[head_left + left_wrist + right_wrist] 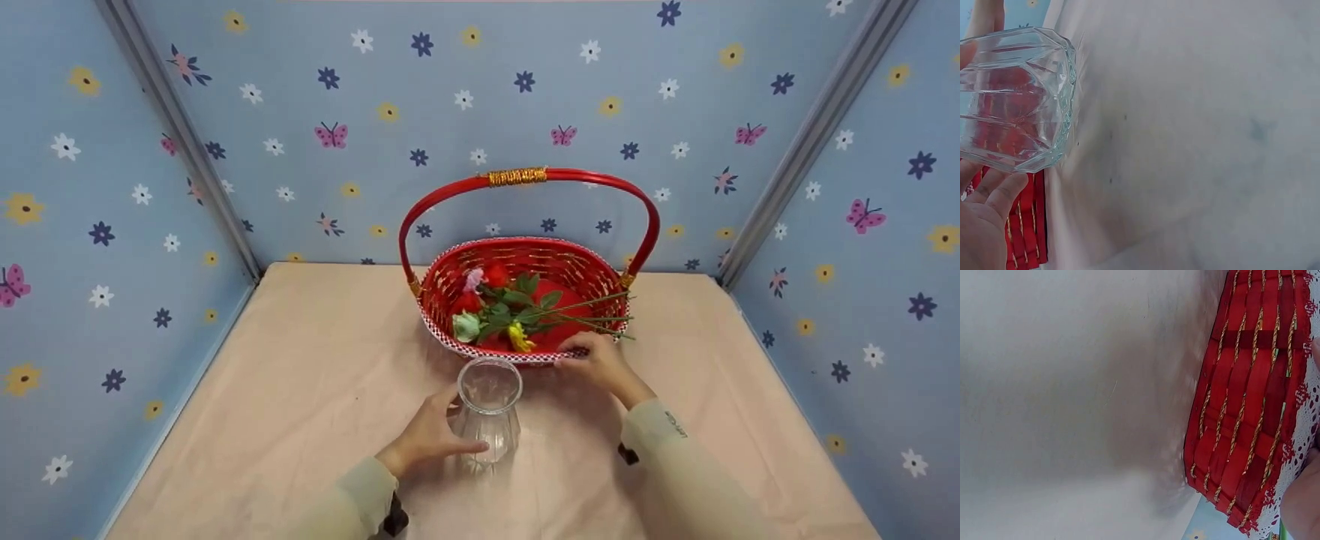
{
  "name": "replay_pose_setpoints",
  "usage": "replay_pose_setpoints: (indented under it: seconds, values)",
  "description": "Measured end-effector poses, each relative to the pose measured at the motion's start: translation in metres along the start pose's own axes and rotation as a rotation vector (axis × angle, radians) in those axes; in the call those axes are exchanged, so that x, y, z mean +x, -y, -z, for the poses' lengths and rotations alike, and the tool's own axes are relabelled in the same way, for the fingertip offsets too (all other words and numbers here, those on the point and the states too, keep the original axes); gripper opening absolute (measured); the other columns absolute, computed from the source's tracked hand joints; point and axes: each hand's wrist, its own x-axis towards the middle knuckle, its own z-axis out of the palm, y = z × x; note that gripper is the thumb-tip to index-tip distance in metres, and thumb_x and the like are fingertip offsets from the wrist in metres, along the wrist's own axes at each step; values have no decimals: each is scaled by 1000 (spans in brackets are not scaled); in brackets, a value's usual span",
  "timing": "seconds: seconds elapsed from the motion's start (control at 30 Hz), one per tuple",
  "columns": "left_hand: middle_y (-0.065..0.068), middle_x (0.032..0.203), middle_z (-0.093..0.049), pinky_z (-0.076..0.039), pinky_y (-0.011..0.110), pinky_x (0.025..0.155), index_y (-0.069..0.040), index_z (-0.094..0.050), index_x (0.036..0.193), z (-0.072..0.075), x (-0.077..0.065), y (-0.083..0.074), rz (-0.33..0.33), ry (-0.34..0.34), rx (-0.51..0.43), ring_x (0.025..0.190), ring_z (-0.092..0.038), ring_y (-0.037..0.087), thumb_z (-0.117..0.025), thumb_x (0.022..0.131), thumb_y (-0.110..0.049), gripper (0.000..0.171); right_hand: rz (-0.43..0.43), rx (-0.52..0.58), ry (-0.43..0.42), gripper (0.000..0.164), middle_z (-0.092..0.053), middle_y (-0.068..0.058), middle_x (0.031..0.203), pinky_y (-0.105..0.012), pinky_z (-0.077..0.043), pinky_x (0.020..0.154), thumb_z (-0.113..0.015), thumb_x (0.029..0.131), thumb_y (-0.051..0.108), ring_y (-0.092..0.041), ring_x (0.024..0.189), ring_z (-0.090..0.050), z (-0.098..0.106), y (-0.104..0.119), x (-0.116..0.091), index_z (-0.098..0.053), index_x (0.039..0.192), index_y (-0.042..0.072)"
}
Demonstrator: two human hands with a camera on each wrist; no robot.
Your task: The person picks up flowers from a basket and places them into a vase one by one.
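A clear glass vase [491, 427] with a faceted body stands in front of the basket. My left hand [431, 435] holds it from the left side, thumb across the near face and fingers around the far side. In the left wrist view the faceted vase base [1064, 95] shows with fingers [1008, 194] against it. My right hand [600, 364] grips the front right rim of a red woven basket [551, 259], fingers over the lace edging [1292, 455]. Inside lie artificial flowers: a pale green one [466, 327], a yellow one [519, 337], a pink one [474, 280] and red ones [495, 274].
The flowers' green stems [600, 301] stick out over the basket's right rim. A tall red handle [649, 217] with gold wrapping arches over the basket. Cream cloth covers the table [322, 390]. Blue patterned panels [442, 82] enclose it at the back and both sides.
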Motion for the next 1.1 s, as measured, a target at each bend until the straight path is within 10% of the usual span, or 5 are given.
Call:
replay_pose_setpoints:
  seconds: [1.1]
  values:
    - [19,144,-69,-58,53,108,1,-56,152,36,-22,10,30,-17,28,133,-67,39,-102,71,-28,98,-45,-1,10,17,-81,-10,107,-51,-58,99,-89,90,12,-32,107,-74,0,0,0,-84,104,6]
